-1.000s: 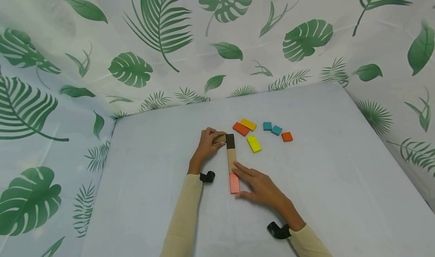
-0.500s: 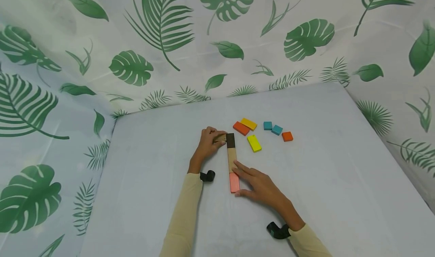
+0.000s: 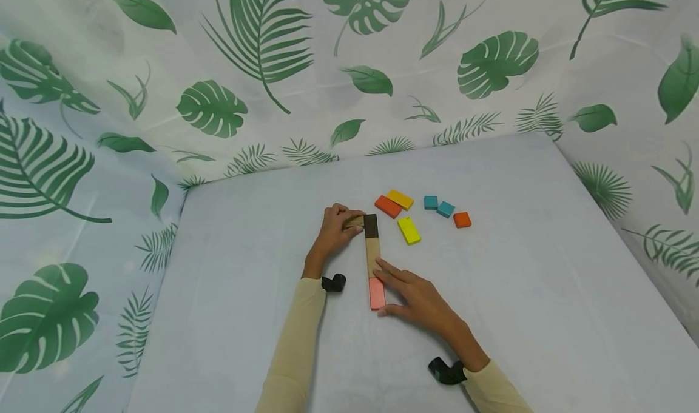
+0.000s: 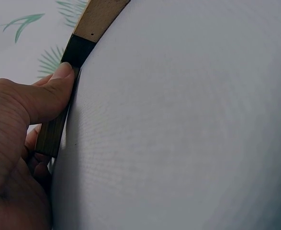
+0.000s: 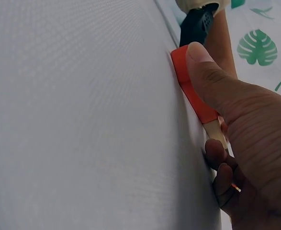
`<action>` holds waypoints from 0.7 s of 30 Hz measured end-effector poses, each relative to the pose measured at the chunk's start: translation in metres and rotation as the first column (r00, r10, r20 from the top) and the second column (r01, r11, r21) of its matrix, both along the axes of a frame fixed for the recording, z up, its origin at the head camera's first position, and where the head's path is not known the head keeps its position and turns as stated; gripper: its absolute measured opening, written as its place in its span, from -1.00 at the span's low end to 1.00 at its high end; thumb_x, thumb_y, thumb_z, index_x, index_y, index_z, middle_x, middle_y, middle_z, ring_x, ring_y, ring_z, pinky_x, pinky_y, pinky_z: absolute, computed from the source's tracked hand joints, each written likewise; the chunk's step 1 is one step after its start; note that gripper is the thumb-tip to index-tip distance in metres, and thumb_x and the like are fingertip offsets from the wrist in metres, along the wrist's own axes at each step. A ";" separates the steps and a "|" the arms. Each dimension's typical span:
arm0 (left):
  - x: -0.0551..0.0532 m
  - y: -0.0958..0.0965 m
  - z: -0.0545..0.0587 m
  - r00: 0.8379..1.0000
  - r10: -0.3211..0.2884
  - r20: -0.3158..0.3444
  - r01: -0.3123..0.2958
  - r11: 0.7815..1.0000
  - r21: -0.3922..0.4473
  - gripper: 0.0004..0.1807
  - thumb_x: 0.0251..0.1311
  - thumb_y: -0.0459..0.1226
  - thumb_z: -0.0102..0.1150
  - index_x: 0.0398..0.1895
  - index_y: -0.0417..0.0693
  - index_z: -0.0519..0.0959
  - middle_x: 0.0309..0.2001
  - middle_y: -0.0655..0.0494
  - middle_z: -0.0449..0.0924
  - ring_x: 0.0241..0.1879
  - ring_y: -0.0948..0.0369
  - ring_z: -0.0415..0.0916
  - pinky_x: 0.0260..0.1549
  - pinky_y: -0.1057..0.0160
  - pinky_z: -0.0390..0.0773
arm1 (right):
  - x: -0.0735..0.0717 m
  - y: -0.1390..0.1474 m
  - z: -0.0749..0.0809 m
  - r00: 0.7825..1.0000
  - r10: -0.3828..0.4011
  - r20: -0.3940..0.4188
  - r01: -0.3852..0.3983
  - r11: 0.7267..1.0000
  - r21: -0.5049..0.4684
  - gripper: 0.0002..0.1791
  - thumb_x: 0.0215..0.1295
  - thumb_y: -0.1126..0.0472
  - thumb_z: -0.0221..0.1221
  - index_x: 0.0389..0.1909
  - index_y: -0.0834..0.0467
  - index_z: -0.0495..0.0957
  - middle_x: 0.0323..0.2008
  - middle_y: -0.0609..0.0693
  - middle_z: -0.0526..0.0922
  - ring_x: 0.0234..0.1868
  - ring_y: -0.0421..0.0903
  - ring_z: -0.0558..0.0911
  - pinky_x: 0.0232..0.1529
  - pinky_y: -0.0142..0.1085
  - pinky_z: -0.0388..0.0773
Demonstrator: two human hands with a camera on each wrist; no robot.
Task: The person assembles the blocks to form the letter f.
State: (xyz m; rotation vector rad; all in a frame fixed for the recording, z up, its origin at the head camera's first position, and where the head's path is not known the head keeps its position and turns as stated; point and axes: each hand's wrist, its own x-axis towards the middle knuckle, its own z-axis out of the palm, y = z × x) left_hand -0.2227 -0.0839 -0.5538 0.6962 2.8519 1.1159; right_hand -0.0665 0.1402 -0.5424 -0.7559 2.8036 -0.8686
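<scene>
In the head view, several wooden blocks form an L on the table. My left hand (image 3: 329, 231) pinches a brown wooden block (image 4: 49, 139) between thumb and fingers, its end against the dark brown block (image 3: 371, 225) at the corner. From there a tan block (image 3: 372, 249) runs toward me, and a pink block (image 3: 377, 293) makes the near end of the row. My right hand (image 3: 420, 301) holds the pink block, thumb at its near end and fingertips by its joint with the tan block. In the right wrist view that pink block looks red-orange, partly behind the thumb.
Loose blocks lie beyond the row to the right: a red block (image 3: 388, 206), an orange-yellow block (image 3: 400, 199), a yellow block (image 3: 409, 230), two teal blocks (image 3: 431, 202) and a small orange block (image 3: 462, 219). Leaf-patterned cloth (image 3: 306, 116) hangs behind the white table (image 3: 519, 279).
The right thumb has come in slightly against the near end of the pink block. The left hand and the blocks stay where they were.
</scene>
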 end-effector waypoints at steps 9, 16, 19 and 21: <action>0.001 0.000 0.000 1.000 -0.005 -0.002 0.005 1.000 -0.006 -0.62 0.20 -0.18 0.30 0.10 -0.02 0.65 -0.09 -0.17 0.43 -0.09 -0.03 0.29 -0.04 0.01 0.29 | 0.001 0.000 0.000 1.000 0.004 0.008 -0.003 1.000 -0.015 -0.07 0.06 -0.24 0.35 0.47 -0.14 0.23 0.52 -0.21 0.12 0.37 -0.02 0.42 0.19 -0.03 0.48; 0.001 0.000 0.001 1.000 0.000 -0.017 0.000 1.000 -0.010 -0.62 0.19 -0.17 0.31 0.09 -0.02 0.65 -0.10 -0.16 0.43 -0.10 -0.02 0.29 -0.06 0.00 0.30 | 0.001 0.000 0.002 1.000 0.007 0.006 -0.007 1.000 -0.016 -0.07 0.06 -0.23 0.35 0.47 -0.13 0.23 0.52 -0.20 0.13 0.37 -0.02 0.42 0.19 -0.03 0.48; 0.001 0.001 0.001 1.000 -0.001 -0.020 0.001 1.000 -0.004 -0.62 0.19 -0.17 0.30 0.09 -0.02 0.65 -0.10 -0.16 0.43 -0.11 -0.02 0.29 -0.06 0.00 0.30 | 0.001 0.000 0.002 1.000 0.007 0.002 -0.007 1.000 -0.009 -0.07 0.06 -0.23 0.35 0.46 -0.13 0.23 0.52 -0.20 0.13 0.36 -0.02 0.43 0.19 -0.04 0.48; 0.000 0.001 0.001 1.000 -0.003 -0.017 0.003 1.000 -0.001 -0.62 0.19 -0.17 0.30 0.09 -0.02 0.65 -0.10 -0.16 0.43 -0.11 -0.03 0.29 -0.06 -0.01 0.30 | 0.001 0.000 0.002 1.000 0.008 0.001 -0.008 1.000 -0.008 -0.07 0.06 -0.23 0.35 0.46 -0.13 0.23 0.52 -0.20 0.13 0.36 -0.02 0.43 0.18 -0.03 0.49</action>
